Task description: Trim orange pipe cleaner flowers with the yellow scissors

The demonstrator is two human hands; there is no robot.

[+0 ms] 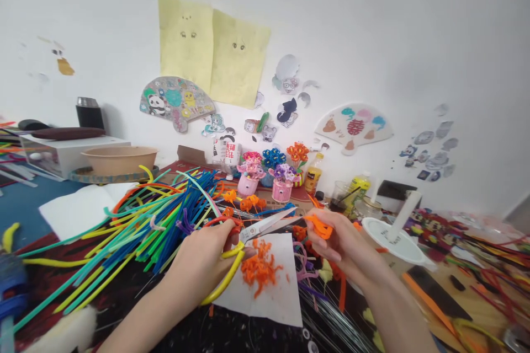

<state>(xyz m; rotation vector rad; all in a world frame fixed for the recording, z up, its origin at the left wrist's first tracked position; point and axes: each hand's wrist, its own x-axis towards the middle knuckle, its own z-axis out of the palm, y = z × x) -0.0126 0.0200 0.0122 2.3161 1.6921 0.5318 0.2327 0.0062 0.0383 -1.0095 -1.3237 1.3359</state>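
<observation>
My left hand is closed around the handles of a pair of scissors, one handle yellow and the other red. The blades are spread and point right, with the tips near my right hand. Between the thumb and fingers of that hand is a bent orange pipe cleaner. Below the blades, a pile of orange clippings lies on a white sheet of paper. Several orange pipe cleaner flowers stand behind the scissors.
Many coloured pipe cleaners spread across the left side. Pots of fuzzy flowers and a drink bottle stand by the wall. To the right is a white round stand with a post. Thin wires lie at the front.
</observation>
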